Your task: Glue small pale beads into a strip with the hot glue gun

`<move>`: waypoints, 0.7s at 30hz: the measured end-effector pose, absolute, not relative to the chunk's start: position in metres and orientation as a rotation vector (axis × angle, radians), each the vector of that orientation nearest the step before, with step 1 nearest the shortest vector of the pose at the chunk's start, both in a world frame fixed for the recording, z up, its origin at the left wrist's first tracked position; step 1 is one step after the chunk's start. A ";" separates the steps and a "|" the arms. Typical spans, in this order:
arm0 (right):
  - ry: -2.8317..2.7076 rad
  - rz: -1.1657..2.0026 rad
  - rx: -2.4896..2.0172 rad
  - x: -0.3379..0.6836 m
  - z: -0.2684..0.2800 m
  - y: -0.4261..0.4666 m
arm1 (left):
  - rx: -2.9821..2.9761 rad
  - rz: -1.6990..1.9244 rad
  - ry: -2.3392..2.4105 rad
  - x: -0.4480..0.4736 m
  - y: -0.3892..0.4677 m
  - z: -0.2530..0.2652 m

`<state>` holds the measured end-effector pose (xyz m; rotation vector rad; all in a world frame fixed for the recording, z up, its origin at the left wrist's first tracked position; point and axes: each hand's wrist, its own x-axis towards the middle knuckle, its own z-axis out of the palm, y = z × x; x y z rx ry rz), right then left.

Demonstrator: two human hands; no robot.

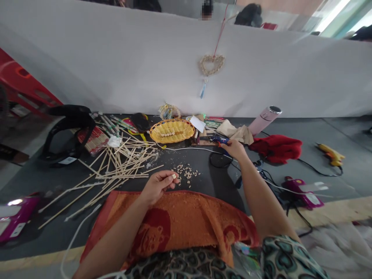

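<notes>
My left hand (162, 183) pinches a small cluster of pale wooden pieces (174, 176) between thumb and fingers, above the front towel's edge. Close by on the dark tabletop lie many short cut stick pieces (188, 173). My right hand (236, 149) reaches to the back of the table, its fingers closed round a blue glue gun (220, 140) with an orange part. The fingers partly hide the gun. Behind my left hand stands a yellow woven basket (186, 133), with a short row of pale pieces in it.
Long thin wooden sticks (128, 162) lie heaped on the left. An orange towel (186, 221) covers the front edge. At right are a pink flask (265, 120), a red cloth (279, 148), a yellow glue gun (331, 154) and loose cords. A heart ornament (211, 71) hangs on the partition.
</notes>
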<state>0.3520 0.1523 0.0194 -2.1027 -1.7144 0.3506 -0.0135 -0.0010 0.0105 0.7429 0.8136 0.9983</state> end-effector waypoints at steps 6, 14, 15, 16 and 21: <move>-1.353 0.655 -1.784 0.354 0.031 0.141 | 0.754 0.993 0.827 -0.014 0.000 0.010; -1.126 1.201 -1.193 0.305 0.073 0.065 | 0.743 1.009 0.847 -0.014 0.004 0.005; -1.136 1.251 -1.133 0.292 0.074 0.052 | 0.741 1.021 0.846 -0.014 0.004 0.004; -1.161 1.290 -1.078 0.280 0.074 0.039 | 0.736 1.031 0.845 -0.015 0.005 0.004; -1.625 1.454 -0.941 0.241 0.057 0.002 | 0.706 1.071 0.819 -0.017 0.005 0.004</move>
